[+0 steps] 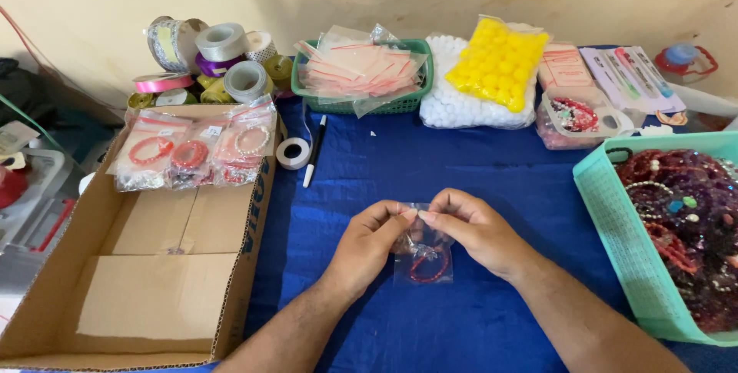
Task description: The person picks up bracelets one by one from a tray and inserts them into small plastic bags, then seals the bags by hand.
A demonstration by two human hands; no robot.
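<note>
My left hand (pixel 367 244) and my right hand (pixel 475 228) pinch the top edge of a small clear plastic bag (pixel 423 265) between them, over the blue cloth (pixel 400 165). A red bead bracelet (pixel 427 267) lies in the bottom of the bag. The bag hangs down from my fingertips and its lower edge rests on the cloth. Both hands have thumbs and forefingers closed on the bag's opening.
An open cardboard box (pixel 154 265) stands at the left, with bagged bracelets (pixel 192 154) on its flap. A teal basket of beaded bracelets (pixel 684 227) is at the right. Behind are ribbon rolls (pixel 207 58), a green basket of empty bags (pixel 361 69), yellow and white pom-poms (pixel 492 66), a tape roll (pixel 293 152) and a pen (pixel 314 150).
</note>
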